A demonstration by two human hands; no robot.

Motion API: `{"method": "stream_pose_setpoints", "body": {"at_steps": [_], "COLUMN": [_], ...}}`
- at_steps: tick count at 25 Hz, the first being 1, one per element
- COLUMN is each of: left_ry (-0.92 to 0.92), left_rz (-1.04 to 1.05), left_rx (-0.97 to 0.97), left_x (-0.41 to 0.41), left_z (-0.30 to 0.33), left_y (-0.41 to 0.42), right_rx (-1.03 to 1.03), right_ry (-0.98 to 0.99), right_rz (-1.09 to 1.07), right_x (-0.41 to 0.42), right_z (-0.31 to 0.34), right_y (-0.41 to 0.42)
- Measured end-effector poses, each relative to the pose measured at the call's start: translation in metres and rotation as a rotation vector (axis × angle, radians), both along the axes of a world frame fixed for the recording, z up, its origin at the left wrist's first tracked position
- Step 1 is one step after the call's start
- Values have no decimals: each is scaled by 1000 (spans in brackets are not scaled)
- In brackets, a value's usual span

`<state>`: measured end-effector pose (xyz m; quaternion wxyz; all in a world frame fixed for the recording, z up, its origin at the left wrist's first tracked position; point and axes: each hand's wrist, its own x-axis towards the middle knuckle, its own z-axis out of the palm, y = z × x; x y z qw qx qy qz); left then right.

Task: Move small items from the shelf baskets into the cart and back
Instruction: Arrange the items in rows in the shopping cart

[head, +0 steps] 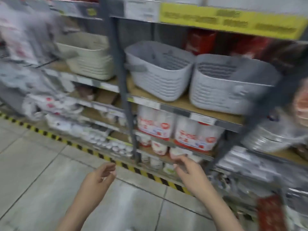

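here, left hand [98, 179] and right hand [186, 170] bare, each grip loosely spread, below grey baskets [160, 72] at shelf edge [183, 110]

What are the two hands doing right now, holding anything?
Left hand: open, fingers loosely curled, holding nothing.
Right hand: open, fingers extended toward the lower shelf, nothing gripped as far as the blur shows.

Motion blur smears the whole view: we cannot read the yellow shelf label strip [233, 19], and the grey ribbed plastic baskets' [160, 72] contents stay hidden behind their walls.
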<state>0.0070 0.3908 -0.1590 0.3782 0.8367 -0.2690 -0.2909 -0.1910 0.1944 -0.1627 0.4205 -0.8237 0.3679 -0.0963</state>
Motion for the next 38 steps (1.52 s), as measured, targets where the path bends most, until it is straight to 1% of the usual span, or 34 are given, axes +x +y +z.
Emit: {"method": "stream_pose_setpoints", "body": {"at_steps": [3, 6, 10, 12, 15, 18, 21, 26, 28, 30, 34, 36, 38], "left_ry": [-86, -147, -245, -277, -271, -268, -218, -285, -376, -474, -655, -723, -769], "left_rz": [158, 237, 152, 87, 43, 55, 110, 120, 73, -6, -189, -320, -508], "left_rx": [53, 88, 80, 31, -47, -82, -107, -126, -185, -256, -436, -433, -382], "left_x": [63, 108, 158, 180, 226, 289, 349, 438, 470, 498, 542, 563, 583], "left_z": [-3, -2, 17, 31, 49, 57, 61, 69, 80, 94, 114, 115, 112], "left_y": [67, 94, 71, 47, 15, -4, -8, -31, -54, -84, -144, -171, -189], "right_rx": [-30, -46, -51, -37, -47, -74, -127, -279, -336, -407, -440, -475, -533], "right_ry": [-18, 8, 57, 66, 86, 19, -79, -331, -411, -403, -261, -174, -62], "right_rz": [180, 277, 286, 278, 286, 289, 268, 148, 87, 20, -117, -153, -188], "right_x": [94, 155, 206, 227, 282, 351, 406, 464, 484, 502, 530, 543, 555], "right_z": [5, 8, 14, 19, 31, 51, 75, 111, 118, 120, 118, 116, 114], "right_y": [38, 62, 59, 50, 35, 14, -6, -44, -62, -78, -101, -108, -110]}}
